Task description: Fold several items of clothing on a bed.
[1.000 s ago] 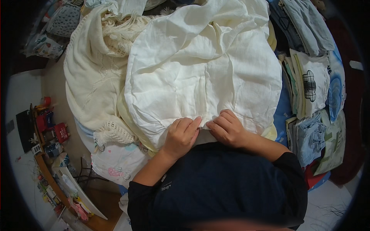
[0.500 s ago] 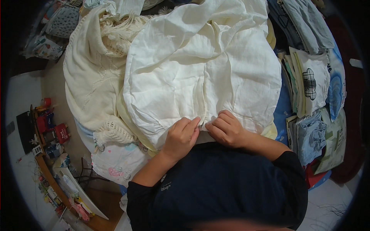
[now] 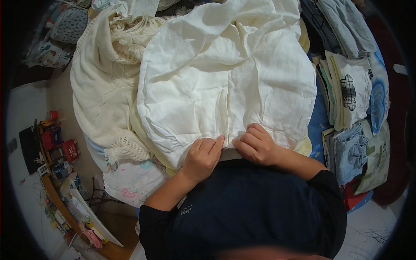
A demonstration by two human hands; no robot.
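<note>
A white, lightly creased garment (image 3: 186, 86) with a vertical placket (image 3: 227, 108) is spread out in front of me; whether it is trousers or a skirt is unclear. At its near edge, left of the placket, my left hand (image 3: 203, 158) is closed on the fabric, thumb hidden beneath. Just to the right of the placket, my right hand (image 3: 255, 145) pinches the same edge with curled fingers. A small gap separates the two hands. Any fastener between the fingertips is too small to make out.
A cream knitted blanket (image 3: 102, 95) with fringe lies on the left, above a pink-patterned white cloth (image 3: 130, 184). Folded clothes (image 3: 346, 86) and folded jeans (image 3: 350, 154) are stacked on the right. A cluttered shelf (image 3: 65, 203) stands at the far left.
My left hand has shifted slightly left and toward me, its fingers lying flatter over the edge. The right hand stays almost in place, still gripping the fabric.
</note>
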